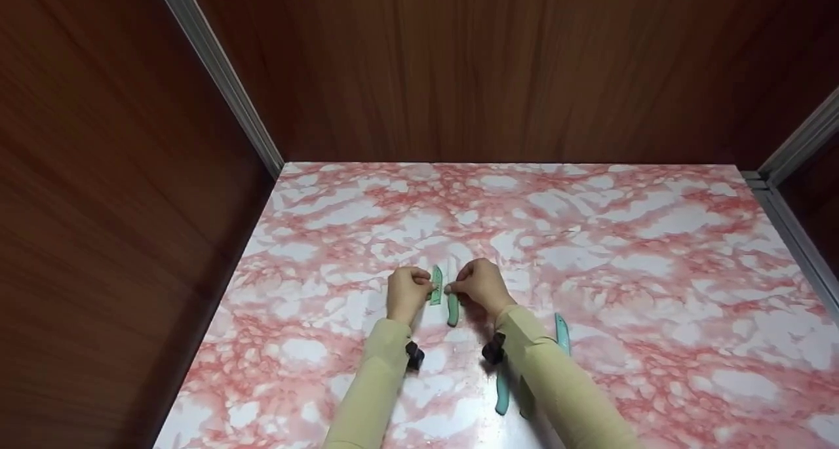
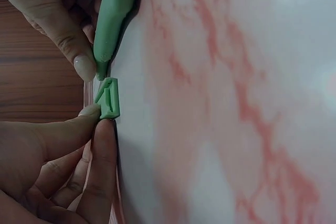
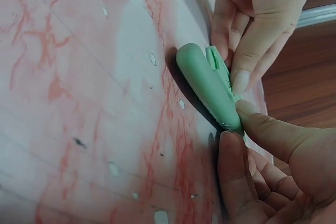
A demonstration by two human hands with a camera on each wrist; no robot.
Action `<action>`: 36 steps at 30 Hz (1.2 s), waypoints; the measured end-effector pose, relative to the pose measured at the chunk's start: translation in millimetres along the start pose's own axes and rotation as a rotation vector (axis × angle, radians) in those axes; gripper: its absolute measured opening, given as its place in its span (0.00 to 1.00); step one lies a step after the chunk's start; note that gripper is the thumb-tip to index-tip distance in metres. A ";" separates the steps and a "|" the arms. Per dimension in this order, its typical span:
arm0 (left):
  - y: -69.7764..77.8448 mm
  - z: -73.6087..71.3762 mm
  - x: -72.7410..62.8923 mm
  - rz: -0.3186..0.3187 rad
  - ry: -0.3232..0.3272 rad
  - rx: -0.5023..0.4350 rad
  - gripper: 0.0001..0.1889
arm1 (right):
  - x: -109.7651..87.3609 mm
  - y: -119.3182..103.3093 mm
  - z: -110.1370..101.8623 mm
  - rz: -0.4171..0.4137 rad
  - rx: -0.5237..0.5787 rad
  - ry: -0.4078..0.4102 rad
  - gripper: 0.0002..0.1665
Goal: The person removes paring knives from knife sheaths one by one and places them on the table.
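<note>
My left hand (image 1: 408, 293) pinches a flat green knife sheath (image 1: 436, 285) between thumb and forefinger. Its slotted end (image 2: 111, 98) faces the left wrist camera. Beside it on the right, my right hand (image 1: 484, 284) grips a small knife by its green handle (image 1: 453, 310), thumb and forefinger at the blade end. The rounded butt of the handle points toward me. Sheath and knife stand side by side, close over the table, and the handle overlaps the sheath in the right wrist view. The blade is mostly lost against the pale surface.
A teal sheath (image 1: 562, 334) lies right of my right forearm, partly covered by the sleeve. Two more teal handles, one (image 1: 502, 393) left of the sleeve and another (image 1: 526, 400) half under it, lie nearer me. Brown wood panels (image 1: 459, 69) enclose the red-and-white table (image 1: 314, 383).
</note>
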State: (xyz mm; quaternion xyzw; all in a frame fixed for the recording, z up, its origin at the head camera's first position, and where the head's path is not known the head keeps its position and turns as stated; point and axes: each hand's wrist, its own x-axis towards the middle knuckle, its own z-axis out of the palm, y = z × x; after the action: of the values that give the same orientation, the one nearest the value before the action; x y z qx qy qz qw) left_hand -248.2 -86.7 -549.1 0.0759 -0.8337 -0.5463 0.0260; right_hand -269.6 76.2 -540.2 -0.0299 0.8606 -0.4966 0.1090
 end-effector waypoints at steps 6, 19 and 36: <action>0.8 0.7 0.1 -0.010 0.006 0.001 0.07 | 0.3 0.0 0.0 -0.003 -0.010 0.014 0.12; 0.7 -1.7 -4.2 -0.008 0.011 -0.019 0.08 | -2.1 -0.6 -1.2 0.040 0.052 0.022 0.16; 0.6 -5.5 -8.9 0.028 0.023 0.028 0.10 | -5.5 -2.8 -12.6 -0.029 0.016 0.022 0.13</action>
State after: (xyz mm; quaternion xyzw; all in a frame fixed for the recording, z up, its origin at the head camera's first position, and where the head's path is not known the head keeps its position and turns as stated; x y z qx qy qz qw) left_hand -238.8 -90.1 -546.0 0.0710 -0.8420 -0.5332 0.0422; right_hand -267.1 86.4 -530.8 -0.0361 0.8573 -0.5051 0.0925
